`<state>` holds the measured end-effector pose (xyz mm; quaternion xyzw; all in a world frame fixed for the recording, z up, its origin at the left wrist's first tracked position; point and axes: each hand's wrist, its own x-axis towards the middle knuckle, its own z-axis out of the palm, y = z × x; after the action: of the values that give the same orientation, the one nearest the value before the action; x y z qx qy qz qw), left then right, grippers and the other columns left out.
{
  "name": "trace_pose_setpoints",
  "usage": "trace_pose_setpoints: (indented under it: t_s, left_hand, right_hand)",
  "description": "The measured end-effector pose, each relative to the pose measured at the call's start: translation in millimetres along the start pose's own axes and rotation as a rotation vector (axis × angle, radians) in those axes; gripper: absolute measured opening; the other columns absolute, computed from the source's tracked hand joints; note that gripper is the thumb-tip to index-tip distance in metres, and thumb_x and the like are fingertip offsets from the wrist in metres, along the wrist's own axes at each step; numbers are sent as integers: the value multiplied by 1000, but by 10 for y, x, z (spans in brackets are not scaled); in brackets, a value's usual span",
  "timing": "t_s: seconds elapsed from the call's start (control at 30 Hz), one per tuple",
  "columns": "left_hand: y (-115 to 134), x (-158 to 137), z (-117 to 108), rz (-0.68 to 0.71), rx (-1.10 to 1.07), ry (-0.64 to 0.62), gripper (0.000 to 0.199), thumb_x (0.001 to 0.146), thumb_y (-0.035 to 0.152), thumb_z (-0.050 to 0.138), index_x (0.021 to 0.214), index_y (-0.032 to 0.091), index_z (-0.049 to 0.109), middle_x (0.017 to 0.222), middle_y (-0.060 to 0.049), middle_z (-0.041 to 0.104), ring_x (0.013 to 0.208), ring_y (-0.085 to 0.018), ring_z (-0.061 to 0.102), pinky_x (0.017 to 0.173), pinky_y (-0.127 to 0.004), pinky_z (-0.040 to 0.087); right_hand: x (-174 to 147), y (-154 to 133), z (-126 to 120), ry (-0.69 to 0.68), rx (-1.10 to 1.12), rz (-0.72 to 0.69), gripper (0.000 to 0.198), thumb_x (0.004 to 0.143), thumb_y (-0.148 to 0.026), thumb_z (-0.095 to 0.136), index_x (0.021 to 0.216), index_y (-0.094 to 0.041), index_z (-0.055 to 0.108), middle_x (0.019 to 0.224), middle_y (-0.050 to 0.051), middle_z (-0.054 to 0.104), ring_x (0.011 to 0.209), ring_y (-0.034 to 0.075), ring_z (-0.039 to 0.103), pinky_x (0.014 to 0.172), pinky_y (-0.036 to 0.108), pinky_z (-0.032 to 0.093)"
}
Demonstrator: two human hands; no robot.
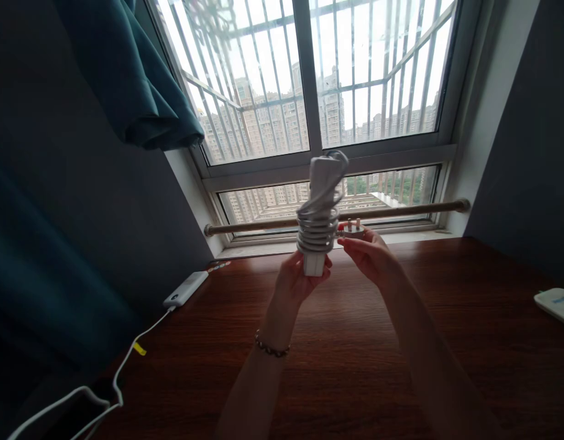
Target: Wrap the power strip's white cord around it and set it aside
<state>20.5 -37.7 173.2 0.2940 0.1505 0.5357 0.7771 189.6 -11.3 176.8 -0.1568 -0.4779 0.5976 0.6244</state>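
Note:
My left hand (297, 278) grips the lower end of a white power strip (324, 174), held upright above the table in front of the window. Its white cord (317, 231) is wound in several turns around the strip's middle, with a loop standing off at the top. Just to the right, the fingers of my right hand (371, 253) pinch the cord's plug (352, 232), whose metal prongs point up. The fingers behind the strip are partly hidden.
A reddish-brown wooden table (355, 360) spans the front. At left lies another white power strip (186, 290), its cord (121, 373) trailing off the near left. A white device (556, 305) rests at the right edge. Behind are a horizontal rail (401, 212), the window and a blue curtain (139, 91).

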Motion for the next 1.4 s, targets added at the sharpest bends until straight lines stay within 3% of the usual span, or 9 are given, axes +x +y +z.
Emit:
trace_pose_setpoints:
  t_s: [0.13,0.27,0.47,0.67,0.83,0.97,1.1,1.27,1.4]
  left_hand:
    - [70,-91,77,-154,-334,-47,17,94,13,38,106,9,48,83,-6,55,62,-3,59,49,-3,46]
    - [111,-132,76,-246,-510,-25,15,94,8,29,102,11,41,77,-2,48,52,-2,54,42,-1,41]
    - [106,-191,162,-250,-548,28,23,100,27,30,105,9,44,79,-6,48,55,-7,55,40,-7,46]
    - [65,-210,276,-193,-436,79,37,102,32,27,104,4,52,78,-10,52,56,-8,54,42,-8,46]
    - [-11,-197,329,-93,-330,112,40,102,32,26,98,6,56,75,-10,57,56,-9,54,40,-10,45]
    - [-29,-230,345,-8,-244,140,43,102,35,27,98,6,58,72,-10,59,54,-10,54,38,-13,44]
    - [-12,-314,383,58,-153,179,50,102,36,25,90,3,61,70,-11,58,55,-11,54,40,-13,44]
    - [-9,-362,433,95,-133,179,51,102,34,25,89,3,63,71,-12,60,53,-10,54,39,-12,42]
    - [-51,-329,432,137,-70,191,49,102,32,26,87,6,65,69,-11,61,51,-11,55,38,-14,42]
  right_hand:
    - [-37,48,115,-28,-49,-114,29,68,-27,81,92,-16,68,82,3,70,79,15,68,78,24,55]
    - [-68,211,221,2,-263,-320,29,80,-31,70,104,-18,59,90,2,68,69,14,65,70,30,57]
    - [-122,283,159,-154,-799,-607,50,93,-25,53,140,-23,37,99,4,61,78,14,60,69,28,53]
    - [-147,174,161,-178,-1137,-801,58,94,-23,50,147,-19,26,104,10,61,82,17,59,76,32,52]
    - [-190,219,258,-36,-1148,-813,52,92,-21,53,141,-19,35,111,11,61,83,17,60,70,29,53]
    - [-220,218,322,71,-1023,-721,39,90,-23,58,128,-20,49,100,6,62,71,13,60,59,24,54]
    - [-202,148,280,-1,-927,-628,46,89,-28,61,133,-23,49,102,5,53,74,12,60,55,21,55]
    - [-201,98,238,-169,-839,-667,55,94,-22,52,145,-28,33,112,8,49,93,14,60,67,23,58]
    - [-254,109,328,-72,-787,-610,42,92,-23,55,133,-25,50,107,6,50,89,15,62,66,24,59]
